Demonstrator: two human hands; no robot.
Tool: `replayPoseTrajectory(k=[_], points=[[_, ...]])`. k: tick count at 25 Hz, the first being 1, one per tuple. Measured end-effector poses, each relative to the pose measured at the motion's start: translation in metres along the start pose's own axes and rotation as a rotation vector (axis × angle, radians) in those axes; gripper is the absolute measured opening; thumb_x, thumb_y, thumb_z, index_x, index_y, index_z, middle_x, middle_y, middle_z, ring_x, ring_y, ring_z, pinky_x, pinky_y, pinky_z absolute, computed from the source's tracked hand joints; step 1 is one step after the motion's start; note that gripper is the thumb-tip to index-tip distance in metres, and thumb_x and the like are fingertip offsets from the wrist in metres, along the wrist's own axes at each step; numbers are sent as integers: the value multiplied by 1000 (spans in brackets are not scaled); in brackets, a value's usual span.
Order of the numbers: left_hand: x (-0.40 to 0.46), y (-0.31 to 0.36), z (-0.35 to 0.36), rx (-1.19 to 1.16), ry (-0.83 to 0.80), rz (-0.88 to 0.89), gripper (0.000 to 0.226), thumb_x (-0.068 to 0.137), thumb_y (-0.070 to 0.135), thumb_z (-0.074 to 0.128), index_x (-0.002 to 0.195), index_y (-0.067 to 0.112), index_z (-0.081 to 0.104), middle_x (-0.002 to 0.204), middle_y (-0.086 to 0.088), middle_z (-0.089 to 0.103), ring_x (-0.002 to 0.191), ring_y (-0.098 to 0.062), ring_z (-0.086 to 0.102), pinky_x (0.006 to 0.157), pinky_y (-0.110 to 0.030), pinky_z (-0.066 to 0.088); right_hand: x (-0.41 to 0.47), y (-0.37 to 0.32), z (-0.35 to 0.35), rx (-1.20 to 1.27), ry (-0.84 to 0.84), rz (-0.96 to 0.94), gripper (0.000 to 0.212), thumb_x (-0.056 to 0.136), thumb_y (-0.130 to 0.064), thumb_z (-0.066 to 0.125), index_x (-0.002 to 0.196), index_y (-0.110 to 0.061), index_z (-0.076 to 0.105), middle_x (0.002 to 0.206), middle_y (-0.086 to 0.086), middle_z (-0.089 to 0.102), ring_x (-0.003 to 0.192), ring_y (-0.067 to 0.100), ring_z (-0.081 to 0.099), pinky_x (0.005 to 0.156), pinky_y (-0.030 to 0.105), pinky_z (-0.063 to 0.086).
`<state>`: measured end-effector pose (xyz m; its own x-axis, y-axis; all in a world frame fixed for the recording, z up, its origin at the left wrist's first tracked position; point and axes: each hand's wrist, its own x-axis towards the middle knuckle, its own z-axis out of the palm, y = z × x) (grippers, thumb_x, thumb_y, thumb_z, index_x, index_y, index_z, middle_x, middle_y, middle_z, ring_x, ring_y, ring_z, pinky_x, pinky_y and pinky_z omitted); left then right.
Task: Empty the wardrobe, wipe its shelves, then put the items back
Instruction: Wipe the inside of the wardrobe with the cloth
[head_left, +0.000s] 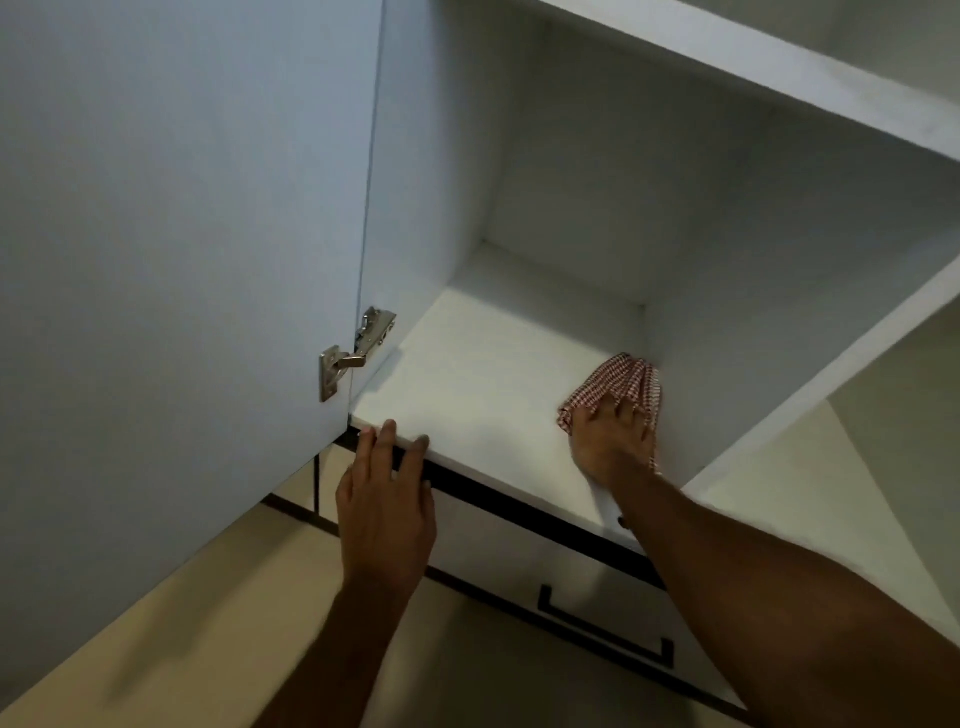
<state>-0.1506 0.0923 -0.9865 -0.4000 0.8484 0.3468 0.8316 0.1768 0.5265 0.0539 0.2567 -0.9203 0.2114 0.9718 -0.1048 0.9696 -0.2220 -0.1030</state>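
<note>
— Where did the cloth (621, 387) lie?

— Under the right hand (613, 441), which pressed it onto the shelf (478, 384) against the right wall.

— And the unwiped run?

— Leftward from that grip, by my judgement, toward the left hand (387, 493), whose straight fingers rested on the front edge, grasping nothing.

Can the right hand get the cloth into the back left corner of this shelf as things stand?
Probably yes. The right hand presses the checked cloth at the shelf's right side, and nothing lies between it and that corner. The left hand only rests on the front edge.
</note>
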Motion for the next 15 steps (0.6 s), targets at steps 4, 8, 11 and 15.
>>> replayPoseTrajectory(k=[4, 8, 11, 15], points=[[-2, 8, -6, -332, 137, -283, 54, 94, -5, 56, 146, 5, 45, 153, -18, 41, 142, -33, 40, 113, -47, 41, -31, -74, 13, 50, -5, -97, 68, 102, -49, 21, 159, -14, 9, 167, 11, 5, 152, 37, 4, 121, 56, 2], [2, 21, -1, -476, 181, -429, 65, 94, -7, 56, 153, 5, 32, 158, -15, 34, 145, -29, 37, 117, -48, 37, -100, -161, 38, 5, -66, -684, 64, 104, -48, 25, 159, -21, 12, 167, 5, 7, 153, 32, 3, 120, 56, 2], [2, 23, 13, -267, 190, -375, 69, 93, -4, 58, 154, -3, 26, 159, -23, 30, 148, -35, 30, 120, -44, 22, -93, -149, 34, -12, -49, -772, 61, 104, -47, 24, 159, -22, 13, 168, 5, 8, 154, 29, 4, 122, 54, 1], [-1, 36, 26, -99, 117, -367, 75, 91, -5, 48, 157, -4, 13, 165, -20, 14, 154, -34, 7, 110, -29, 13, -73, -11, 18, -13, 2, -276, 64, 105, -48, 17, 160, -18, 6, 167, 10, 3, 153, 33, 2, 123, 55, 0]])
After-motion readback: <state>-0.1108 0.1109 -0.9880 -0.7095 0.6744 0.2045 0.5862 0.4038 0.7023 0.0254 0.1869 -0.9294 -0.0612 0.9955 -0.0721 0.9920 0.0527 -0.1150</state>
